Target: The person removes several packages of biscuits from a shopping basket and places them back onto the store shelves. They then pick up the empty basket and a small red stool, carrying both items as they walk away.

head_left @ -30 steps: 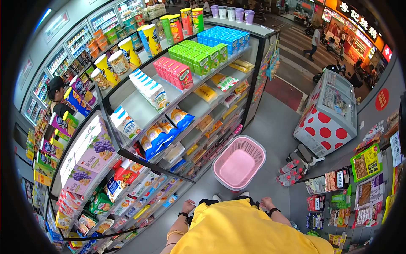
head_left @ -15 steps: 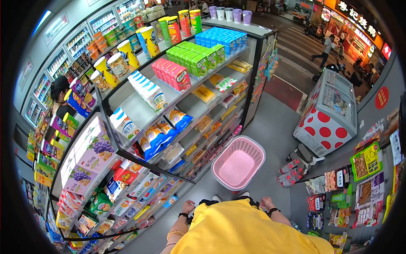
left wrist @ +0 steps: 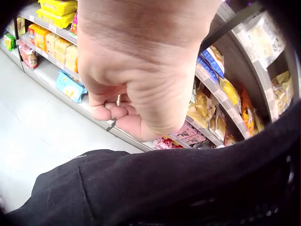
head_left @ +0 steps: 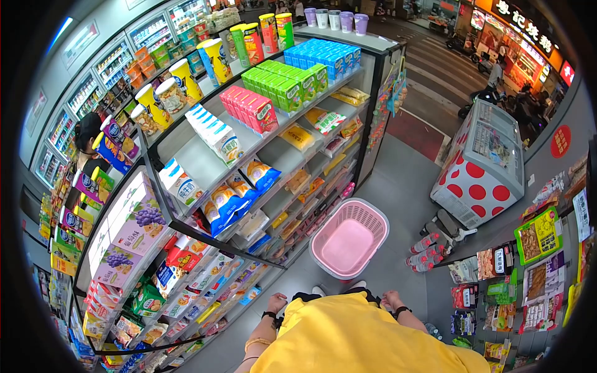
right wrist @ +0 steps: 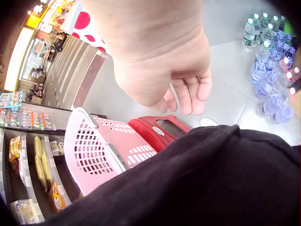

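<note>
My left hand [head_left: 277,303] hangs beside my body, fingers loosely curled with nothing in them. In the left wrist view the same hand [left wrist: 141,80] hangs above dark trousers, with stocked shelves behind it. On the other side my right hand [head_left: 392,299] also hangs loose and holds nothing. Below the right hand [right wrist: 164,75], in the right wrist view, are a pink basket [right wrist: 136,141] and a red basket [right wrist: 153,134]. From the head view, the pink basket [head_left: 345,242] stands in front of my feet with nothing inside, apart from both hands.
A shelf unit on the left bears red drink cartons [head_left: 250,110], green cartons [head_left: 283,84], blue cartons [head_left: 323,59] and bread bags [head_left: 230,200]. To the right stand a dotted freezer [head_left: 476,180], water bottles [head_left: 426,252] and hanging snack packs [head_left: 494,264].
The view has shifted very slightly, and a passer-by outside has moved right along the street. Both hands and the pink basket stay where they were.
</note>
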The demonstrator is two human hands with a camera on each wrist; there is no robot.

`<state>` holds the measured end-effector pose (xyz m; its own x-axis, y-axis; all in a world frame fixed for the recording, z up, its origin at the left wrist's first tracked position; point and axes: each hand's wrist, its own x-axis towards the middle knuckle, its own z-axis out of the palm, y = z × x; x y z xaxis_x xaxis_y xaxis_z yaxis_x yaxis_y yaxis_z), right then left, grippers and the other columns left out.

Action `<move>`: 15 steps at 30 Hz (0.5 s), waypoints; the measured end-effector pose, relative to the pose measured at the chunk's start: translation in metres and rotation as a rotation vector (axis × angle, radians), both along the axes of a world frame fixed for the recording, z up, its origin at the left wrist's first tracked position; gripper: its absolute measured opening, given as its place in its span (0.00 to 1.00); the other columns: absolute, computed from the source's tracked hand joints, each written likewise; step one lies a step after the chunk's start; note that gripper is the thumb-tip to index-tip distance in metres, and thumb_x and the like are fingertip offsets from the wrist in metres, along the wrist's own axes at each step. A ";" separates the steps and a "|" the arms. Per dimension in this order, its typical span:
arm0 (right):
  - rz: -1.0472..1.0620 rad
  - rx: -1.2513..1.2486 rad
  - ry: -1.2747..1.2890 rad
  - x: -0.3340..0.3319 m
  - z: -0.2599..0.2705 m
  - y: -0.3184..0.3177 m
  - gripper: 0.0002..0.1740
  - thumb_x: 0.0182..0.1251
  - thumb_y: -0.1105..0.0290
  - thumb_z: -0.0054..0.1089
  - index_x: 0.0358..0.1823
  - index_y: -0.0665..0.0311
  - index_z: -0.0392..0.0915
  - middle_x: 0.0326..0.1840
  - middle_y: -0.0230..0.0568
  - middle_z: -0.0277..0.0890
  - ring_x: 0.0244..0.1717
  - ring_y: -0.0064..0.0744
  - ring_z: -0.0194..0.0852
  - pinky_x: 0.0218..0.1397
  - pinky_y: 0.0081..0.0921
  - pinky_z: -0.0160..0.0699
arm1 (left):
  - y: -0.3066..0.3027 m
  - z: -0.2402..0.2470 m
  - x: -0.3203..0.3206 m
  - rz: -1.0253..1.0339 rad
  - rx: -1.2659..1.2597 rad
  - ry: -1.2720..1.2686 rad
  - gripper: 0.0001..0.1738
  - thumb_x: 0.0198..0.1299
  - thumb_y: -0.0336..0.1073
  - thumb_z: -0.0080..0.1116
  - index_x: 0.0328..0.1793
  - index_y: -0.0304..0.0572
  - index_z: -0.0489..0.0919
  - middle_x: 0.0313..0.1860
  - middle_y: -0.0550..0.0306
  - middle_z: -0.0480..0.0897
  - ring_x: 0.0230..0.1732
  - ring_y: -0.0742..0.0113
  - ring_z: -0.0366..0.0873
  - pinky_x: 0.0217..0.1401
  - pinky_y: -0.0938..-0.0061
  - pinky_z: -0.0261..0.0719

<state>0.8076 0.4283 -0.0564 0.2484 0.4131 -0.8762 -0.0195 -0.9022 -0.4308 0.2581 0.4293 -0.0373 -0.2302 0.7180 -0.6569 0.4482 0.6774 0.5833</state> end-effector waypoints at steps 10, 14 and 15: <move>0.001 0.010 -0.006 -0.005 0.006 0.004 0.06 0.63 0.71 0.57 0.38 0.62 0.72 0.26 0.42 0.78 0.21 0.36 0.80 0.25 0.31 0.83 | -0.006 -0.022 -0.006 0.008 -0.009 -0.120 0.14 0.36 0.27 0.67 0.34 0.48 0.83 0.21 0.65 0.79 0.24 0.74 0.75 0.31 0.77 0.75; 0.025 0.008 0.007 -0.004 0.002 0.004 0.07 0.63 0.71 0.57 0.40 0.62 0.71 0.26 0.43 0.78 0.22 0.36 0.80 0.26 0.31 0.83 | -0.008 -0.021 -0.007 0.013 -0.013 -0.136 0.14 0.37 0.27 0.67 0.34 0.47 0.83 0.22 0.65 0.79 0.25 0.74 0.75 0.32 0.76 0.75; 0.026 0.008 0.003 -0.004 0.001 0.004 0.07 0.63 0.71 0.57 0.39 0.63 0.71 0.26 0.43 0.78 0.22 0.36 0.80 0.26 0.31 0.83 | -0.008 -0.021 -0.008 0.013 -0.019 -0.141 0.14 0.37 0.27 0.68 0.34 0.47 0.83 0.22 0.65 0.79 0.25 0.74 0.76 0.32 0.76 0.75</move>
